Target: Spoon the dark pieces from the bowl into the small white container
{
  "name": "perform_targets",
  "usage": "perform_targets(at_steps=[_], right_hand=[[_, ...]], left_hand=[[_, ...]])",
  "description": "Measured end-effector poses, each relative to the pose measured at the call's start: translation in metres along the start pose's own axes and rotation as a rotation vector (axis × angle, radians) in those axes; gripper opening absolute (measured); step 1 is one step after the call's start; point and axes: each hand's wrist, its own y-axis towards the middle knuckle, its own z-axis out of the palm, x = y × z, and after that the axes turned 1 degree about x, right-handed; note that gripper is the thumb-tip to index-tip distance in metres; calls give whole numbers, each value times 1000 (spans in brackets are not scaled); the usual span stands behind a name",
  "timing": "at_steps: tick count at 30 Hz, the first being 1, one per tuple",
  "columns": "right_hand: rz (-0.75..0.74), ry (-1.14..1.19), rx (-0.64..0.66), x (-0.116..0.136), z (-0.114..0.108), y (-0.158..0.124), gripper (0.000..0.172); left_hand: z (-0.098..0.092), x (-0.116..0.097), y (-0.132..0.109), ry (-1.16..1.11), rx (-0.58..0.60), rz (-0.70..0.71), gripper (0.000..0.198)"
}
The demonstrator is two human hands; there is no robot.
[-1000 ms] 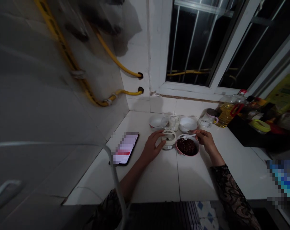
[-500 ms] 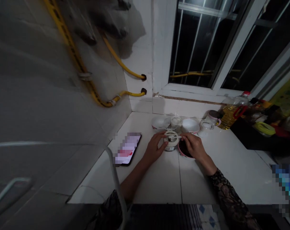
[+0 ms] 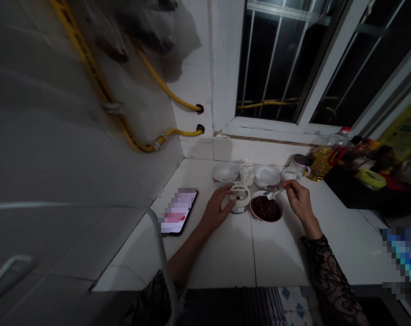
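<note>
My left hand point(image 3: 216, 209) curls round the left side of a small white jar point(image 3: 240, 199) with an open ring top, standing on the white tiled counter point(image 3: 226, 253). Just right of the jar sits a pink-rimmed bowl point(image 3: 265, 208) filled with a dark reddish-brown mix. My right hand point(image 3: 299, 199) pinches the handle of a small white spoon point(image 3: 272, 194), whose tip hangs over the bowl's far rim.
Behind the jar stand two white bowls point(image 3: 268, 176), a small clear jar point(image 3: 246, 172) and a lidded cup point(image 3: 299, 163). An oil bottle point(image 3: 326, 156) and packets crowd the right by a black stove. A phone point(image 3: 177, 211) lies left. Yellow pipes point(image 3: 147, 145) run along the wall.
My right hand has drawn back from over the jar to the right of the bowl, bringing the spoon above the bowl's rim. My left hand has stayed on the jar.
</note>
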Motion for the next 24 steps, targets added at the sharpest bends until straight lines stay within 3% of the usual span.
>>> perform_targets(at_steps=[5, 11, 17, 24], right_hand=[[-22, -94, 26, -8, 0, -1, 19], [54, 0, 130, -11, 18, -2, 21], [199, 201, 63, -23, 26, 1, 21], [288, 254, 37, -31, 29, 3, 23]], left_hand=[[0, 0, 0, 7, 8, -15, 20], [-1, 0, 0, -9, 12, 7, 18], [-1, 0, 0, -14, 9, 5, 18], [1, 2, 0, -21, -4, 12, 19]])
